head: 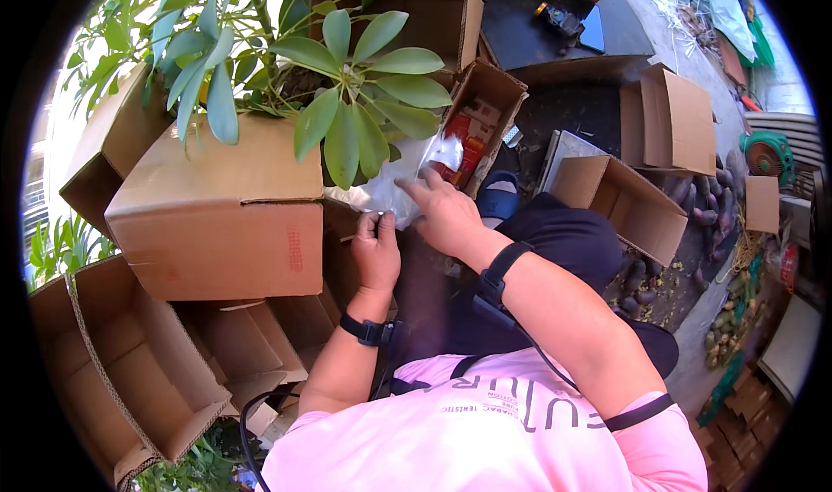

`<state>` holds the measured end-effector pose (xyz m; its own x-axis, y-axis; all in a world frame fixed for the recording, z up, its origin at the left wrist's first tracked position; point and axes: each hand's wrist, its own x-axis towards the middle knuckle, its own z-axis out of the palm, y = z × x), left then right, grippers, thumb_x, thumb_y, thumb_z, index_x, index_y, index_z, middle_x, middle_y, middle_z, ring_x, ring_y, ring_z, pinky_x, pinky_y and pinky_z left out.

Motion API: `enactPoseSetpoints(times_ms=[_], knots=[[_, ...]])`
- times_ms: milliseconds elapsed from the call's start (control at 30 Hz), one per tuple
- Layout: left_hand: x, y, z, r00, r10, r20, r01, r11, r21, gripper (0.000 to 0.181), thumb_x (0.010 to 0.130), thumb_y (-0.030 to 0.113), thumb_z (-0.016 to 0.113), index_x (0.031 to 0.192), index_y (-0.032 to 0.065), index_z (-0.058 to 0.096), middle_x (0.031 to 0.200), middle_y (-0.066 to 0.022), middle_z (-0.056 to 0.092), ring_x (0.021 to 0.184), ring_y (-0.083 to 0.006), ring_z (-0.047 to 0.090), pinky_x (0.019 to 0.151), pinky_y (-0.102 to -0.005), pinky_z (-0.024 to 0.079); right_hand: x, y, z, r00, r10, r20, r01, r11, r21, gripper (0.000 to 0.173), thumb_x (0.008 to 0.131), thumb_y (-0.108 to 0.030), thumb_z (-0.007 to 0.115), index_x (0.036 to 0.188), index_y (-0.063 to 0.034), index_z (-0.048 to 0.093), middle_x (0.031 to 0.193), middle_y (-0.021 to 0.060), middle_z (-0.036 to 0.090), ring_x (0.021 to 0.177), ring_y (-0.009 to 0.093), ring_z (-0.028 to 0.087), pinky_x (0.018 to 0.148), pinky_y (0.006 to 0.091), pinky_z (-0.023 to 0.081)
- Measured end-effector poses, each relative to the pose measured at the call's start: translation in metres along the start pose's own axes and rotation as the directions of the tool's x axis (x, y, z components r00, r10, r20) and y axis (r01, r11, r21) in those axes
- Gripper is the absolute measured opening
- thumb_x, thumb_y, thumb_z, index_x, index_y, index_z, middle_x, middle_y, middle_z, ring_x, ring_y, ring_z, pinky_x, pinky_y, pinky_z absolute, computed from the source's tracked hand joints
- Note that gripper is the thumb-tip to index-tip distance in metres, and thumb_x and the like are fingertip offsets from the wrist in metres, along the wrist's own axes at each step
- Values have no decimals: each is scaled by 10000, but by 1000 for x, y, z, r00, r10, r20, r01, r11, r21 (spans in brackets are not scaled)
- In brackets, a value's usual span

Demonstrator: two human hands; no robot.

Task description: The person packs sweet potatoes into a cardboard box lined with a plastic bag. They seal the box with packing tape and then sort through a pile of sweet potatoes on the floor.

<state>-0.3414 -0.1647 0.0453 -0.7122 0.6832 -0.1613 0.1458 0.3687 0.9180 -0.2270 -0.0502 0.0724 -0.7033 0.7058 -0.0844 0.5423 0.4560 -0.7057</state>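
Note:
My left hand [377,251] pinches the near edge of a clear plastic bag [383,190] between thumb and fingers. Over the bag's right side, my right hand [450,218] has its fingers spread; they are slightly blurred, and I see nothing held in them. Green plant leaves hide the far part of the plastic. Just beyond my right hand stands an open cardboard box [491,89] with red and white printed packets [465,135] inside. To the left of my hands is a large cardboard box [221,232], its front upright.
A potted plant [351,96] overhangs from the upper left. Open cardboard boxes [130,368] stand at lower left, and another box [624,206] stands right of my knee. Dark purple sweet potatoes [708,199] lie on the floor, near a green fan [767,157].

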Motion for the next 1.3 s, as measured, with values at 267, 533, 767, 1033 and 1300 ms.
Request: enactPoseSetpoints(times_ms=[267, 533, 767, 1033, 1300], knots=[[25, -27, 50, 913, 311, 266, -372, 901, 222, 233, 949, 166, 570, 1145, 60, 639, 1112, -106, 639, 1058, -254, 595, 985, -405, 426, -3, 6, -21, 967, 241, -76, -197, 908, 369, 237, 877, -186, 566, 1000, -16, 678, 966, 243, 655, 959, 454, 619, 852, 490, 503], [65, -28, 102, 881, 336, 334, -463, 756, 462, 559, 934, 237, 559, 1449, 56, 438, 1357, -208, 543, 1298, -305, 494, 1110, -482, 340, -18, -16, -51, 800, 347, 490, -598, 390, 700, 213, 970, -159, 546, 908, 15, 652, 739, 49, 604, 610, 127, 590, 566, 283, 481], [81, -47, 84, 906, 305, 294, -419, 747, 517, 465, 901, 200, 591, 1330, 26, 542, 1207, -221, 618, 1194, -357, 557, 1036, -485, 406, -99, -2, -173, 931, 346, 114, -213, 263, 941, 197, 968, -134, 562, 1013, 30, 662, 793, 49, 648, 617, 105, 609, 564, 248, 499], [61, -25, 64, 824, 381, 419, -544, 738, 400, 448, 841, 139, 660, 1245, -36, 581, 1217, -261, 612, 1123, -435, 574, 986, -488, 444, -224, 65, -262, 723, 216, -656, -145, 976, 162, 214, 827, 77, 577, 999, 39, 698, 909, 22, 669, 864, 85, 604, 808, 249, 489], [-69, 166, 75, 619, 572, 539, -597, 788, -151, 360, 864, -33, 616, 1220, 6, 587, 1115, -90, 594, 933, -179, 575, 831, -314, 489, -339, 41, -230, 554, 485, -677, -151, 858, 491, 188, 846, 52, 590, 1003, 40, 693, 932, 23, 669, 853, 81, 613, 753, 230, 490]])
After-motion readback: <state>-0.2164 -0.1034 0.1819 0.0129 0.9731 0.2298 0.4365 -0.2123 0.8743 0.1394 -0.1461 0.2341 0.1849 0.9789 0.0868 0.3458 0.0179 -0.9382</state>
